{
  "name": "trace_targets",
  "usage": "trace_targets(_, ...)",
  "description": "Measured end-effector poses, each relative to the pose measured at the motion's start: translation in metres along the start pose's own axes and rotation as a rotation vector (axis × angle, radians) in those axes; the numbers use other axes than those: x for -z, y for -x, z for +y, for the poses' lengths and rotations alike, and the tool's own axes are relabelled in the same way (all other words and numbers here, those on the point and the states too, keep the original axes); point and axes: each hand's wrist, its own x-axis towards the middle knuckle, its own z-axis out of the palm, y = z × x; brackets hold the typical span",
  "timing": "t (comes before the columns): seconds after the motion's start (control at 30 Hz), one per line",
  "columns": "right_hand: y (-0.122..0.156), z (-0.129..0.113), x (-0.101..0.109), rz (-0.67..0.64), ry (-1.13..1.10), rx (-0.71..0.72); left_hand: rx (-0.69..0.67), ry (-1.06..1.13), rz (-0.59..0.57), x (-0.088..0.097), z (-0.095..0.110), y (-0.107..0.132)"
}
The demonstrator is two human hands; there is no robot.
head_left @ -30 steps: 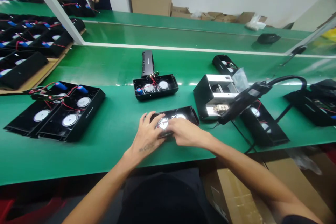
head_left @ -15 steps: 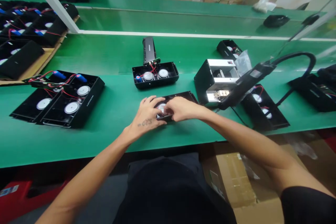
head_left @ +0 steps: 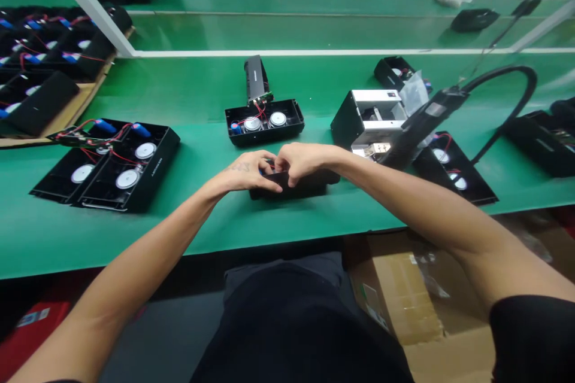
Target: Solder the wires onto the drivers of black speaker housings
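On green worktop (head_left: 211,221), grasps the black casing (head_left: 312,185) at frame centre by its left end with the left hand (head_left: 247,170), curls the right hand (head_left: 302,161) over its near wall, with any pinch too hidden to tell, seemingly mid-work, with finished and remaining steps hidden inside.

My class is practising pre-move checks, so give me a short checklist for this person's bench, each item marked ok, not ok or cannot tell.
1. Left hand holding the black case: ok, its thumb lies against the near wall.
2. Right hand at the same case: ok, fingers bent over the near edge.
3. Inside of that case in plain view: not ok, the near wall and hands hide most of it.
4. Pair of open cases clear of the left hand: ok, set apart.
5. Gooseneck device clear of the right forearm: cannot tell, they nearly meet in this view.
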Motion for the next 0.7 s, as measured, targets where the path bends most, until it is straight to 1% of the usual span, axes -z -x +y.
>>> trace_targets(0.13, -0.006, 0.011, -0.004, -0.021, -0.171, 0.022, 0.062, 0.022, -0.011, -0.001, -0.001, 0.0)
trace_targets(0.3, -0.006, 0.012, -0.012, 0.061, -0.163, 0.025, 0.068, 0.037, -0.031, 0.0, -0.001, -0.002)
trace_targets(0.43, -0.009, 0.015, -0.009, 0.025, -0.27, -0.016, 0.103, 0.023, -0.056, 0.004, 0.004, -0.004)
trace_targets(0.53, -0.01, 0.017, -0.008, 0.013, -0.288, -0.011, 0.082, 0.009, -0.087, 0.007, 0.008, -0.005)
trace_targets(0.6, -0.007, 0.018, -0.011, 0.048, -0.26, 0.019, 0.063, 0.01, -0.096, 0.007, 0.008, -0.005)
trace_targets(0.7, -0.003, 0.016, -0.019, 0.168, -0.158, 0.047, 0.084, 0.036, -0.092, 0.006, 0.007, -0.005)
